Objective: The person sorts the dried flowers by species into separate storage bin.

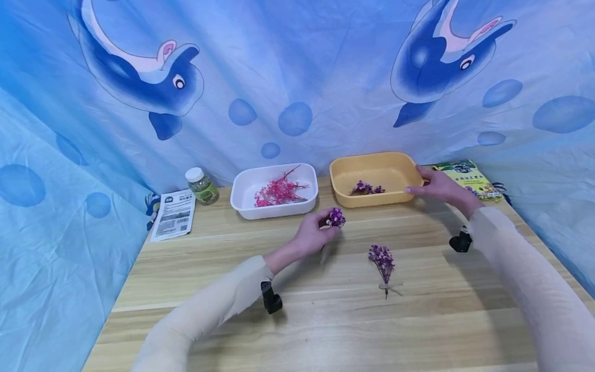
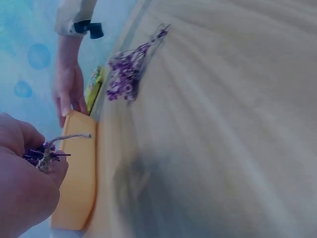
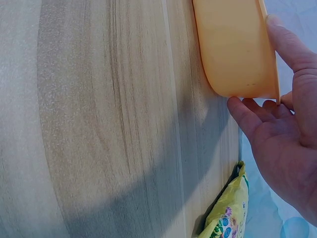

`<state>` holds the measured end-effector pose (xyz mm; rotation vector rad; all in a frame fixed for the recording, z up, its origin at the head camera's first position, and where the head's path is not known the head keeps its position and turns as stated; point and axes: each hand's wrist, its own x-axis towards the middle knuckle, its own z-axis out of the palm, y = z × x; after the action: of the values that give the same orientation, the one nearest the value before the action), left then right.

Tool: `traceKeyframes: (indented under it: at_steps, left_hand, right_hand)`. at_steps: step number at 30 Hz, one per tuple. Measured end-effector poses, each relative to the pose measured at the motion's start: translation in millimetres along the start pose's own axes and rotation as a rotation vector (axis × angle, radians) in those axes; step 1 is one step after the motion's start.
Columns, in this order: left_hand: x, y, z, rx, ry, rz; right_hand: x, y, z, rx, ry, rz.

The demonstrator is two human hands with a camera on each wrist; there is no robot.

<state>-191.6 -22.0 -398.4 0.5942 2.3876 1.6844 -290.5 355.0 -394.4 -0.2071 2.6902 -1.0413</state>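
Observation:
My left hand (image 1: 312,235) holds a small bunch of purple dried flowers (image 1: 336,217) above the table, just in front of the gap between the two trays. In the left wrist view its stems and a twine tie (image 2: 47,156) stick out between thumb and fingers. My right hand (image 1: 439,185) grips the right end of the yellow tray (image 1: 378,200), thumb at the near rim and fingers around the corner. Some purple flowers (image 1: 366,188) lie inside that tray. Another tied purple bunch (image 1: 382,263) lies on the table between my arms, blossoms pointing away from me.
A white tray (image 1: 274,212) with pink dried flowers (image 1: 280,191) stands left of the yellow one. Farther left are a lidded jar (image 1: 203,187) and a white printed packet (image 1: 174,214). A yellow-green bag (image 1: 467,178) lies behind my right hand. A blue dolphin-print curtain (image 1: 297,67) borders the wooden table (image 1: 325,330).

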Motion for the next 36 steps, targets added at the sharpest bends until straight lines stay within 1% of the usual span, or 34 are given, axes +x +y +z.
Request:
traceKeyframes:
  at_steps: [5,7,10,13,17,21,25,27,31,36]
  left_hand:
    - [19.8,9.9,-0.7,-0.007,-0.045,-0.018]
    - [28.0,13.7,-0.7,-0.018,-0.049,-0.029]
    - [40.9,19.0,-1.0,-0.008,-0.044,-0.037]
    - [55.3,22.5,-0.3,0.008,-0.023,-0.045]
    - [72.7,26.8,0.6,0.01,-0.002,-0.072]
    - [89.3,30.5,-0.4,0.042,0.007,-0.088]
    - [108.8,34.3,0.0,0.064,0.015,-0.097]
    - [118.0,36.9,-0.1,0.054,0.022,-0.114]
    - [135.3,39.7,-0.5,0.037,0.014,-0.138]
    - [152.1,39.2,1.0,0.039,-0.002,-0.138]
  right_hand:
    - [1.2,1,0,-0.002,0.006,-0.004]
    - [1.4,2,0,-0.001,0.009,-0.002]
    - [1.2,2,-1,0.0,0.013,-0.004]
    - [0.8,2,-2,0.0,0.018,-0.003]
    - [-0.3,2,-2,0.003,0.009,-0.005]
    - [-1.0,1,0,0.006,0.0,-0.001]
    - [-0.4,5,0,0.017,0.006,0.005]
    - [-0.1,6,1,0.021,0.008,0.004]
    - [-0.3,5,0,0.03,0.014,-0.002]
    - [0.1,4,-1,0.03,0.024,-0.01]
